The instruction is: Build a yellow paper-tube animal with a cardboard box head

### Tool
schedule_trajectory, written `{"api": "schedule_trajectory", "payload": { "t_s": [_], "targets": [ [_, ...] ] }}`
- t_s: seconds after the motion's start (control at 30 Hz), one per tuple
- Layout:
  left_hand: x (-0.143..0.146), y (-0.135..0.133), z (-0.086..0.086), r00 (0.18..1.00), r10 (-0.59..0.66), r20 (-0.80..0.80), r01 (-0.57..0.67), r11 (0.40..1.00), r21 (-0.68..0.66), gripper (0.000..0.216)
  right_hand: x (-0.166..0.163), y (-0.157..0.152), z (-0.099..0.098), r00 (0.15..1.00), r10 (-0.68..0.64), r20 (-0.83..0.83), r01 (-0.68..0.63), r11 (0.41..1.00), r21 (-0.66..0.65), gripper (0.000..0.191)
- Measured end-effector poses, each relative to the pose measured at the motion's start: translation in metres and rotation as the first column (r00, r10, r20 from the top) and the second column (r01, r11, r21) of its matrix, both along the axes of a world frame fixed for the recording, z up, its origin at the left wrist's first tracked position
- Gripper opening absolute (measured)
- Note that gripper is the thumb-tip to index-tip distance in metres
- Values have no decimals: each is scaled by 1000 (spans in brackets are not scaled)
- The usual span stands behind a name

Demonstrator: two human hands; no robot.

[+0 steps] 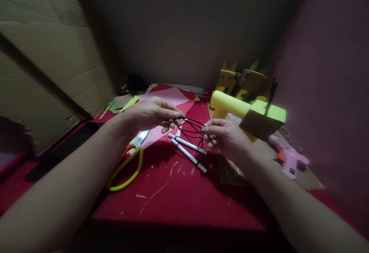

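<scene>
A looped black cord (191, 126) is stretched between my two hands above the red table. My left hand (161, 114) pinches one end of its loops between thumb and fingers. The other end is gripped by the fingertips of my right hand (221, 133), with a small loop hanging beside them. Below the cord lie two white markers (188, 155), one with a dark band and one with a pink band. Scissors (129, 164) with yellow handles rest under my left wrist, their blades partly over pink paper (155, 133).
Yellow paper-and-cardboard figures (227, 80) stand at the back right. Nearer is a yellow box-and-tube piece (262, 116). A pink glue gun (292, 158) with a red light lies on cardboard at right. Paper scraps litter the red cloth (178, 203); a large cardboard sheet (52, 53) leans at left.
</scene>
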State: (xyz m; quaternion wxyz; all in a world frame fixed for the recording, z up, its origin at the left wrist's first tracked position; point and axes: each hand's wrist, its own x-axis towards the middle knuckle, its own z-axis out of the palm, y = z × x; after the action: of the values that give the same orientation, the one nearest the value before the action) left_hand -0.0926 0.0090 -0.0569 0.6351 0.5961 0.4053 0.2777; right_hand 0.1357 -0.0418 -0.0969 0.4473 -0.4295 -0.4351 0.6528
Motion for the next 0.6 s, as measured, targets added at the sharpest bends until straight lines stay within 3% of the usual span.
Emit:
{"api": "schedule_trajectory", "payload": {
  "t_s": [0.17,0.33,0.4,0.5,0.6],
  "targets": [
    [3,0,-1,992,120,-48,-114,988,103,13,0,1,0,1000,12,-6,-12,1000,16,18],
    [14,-8,4,939,307,-152,-247,914,322,15,0,1,0,1000,6,-27,-6,1000,9,18],
    [16,-12,7,908,344,-238,-225,881,417,13,0,1,-1,1000,4,-19,-4,1000,0,17],
    [14,-13,9,873,330,-359,-85,828,555,9,0,1,-1,1000,4,5,-4,1000,18,18],
    [7,-10,9,866,262,-426,39,814,580,9,1,2,-2,1000,-1,22,0,998,61,19]
  ]
}}
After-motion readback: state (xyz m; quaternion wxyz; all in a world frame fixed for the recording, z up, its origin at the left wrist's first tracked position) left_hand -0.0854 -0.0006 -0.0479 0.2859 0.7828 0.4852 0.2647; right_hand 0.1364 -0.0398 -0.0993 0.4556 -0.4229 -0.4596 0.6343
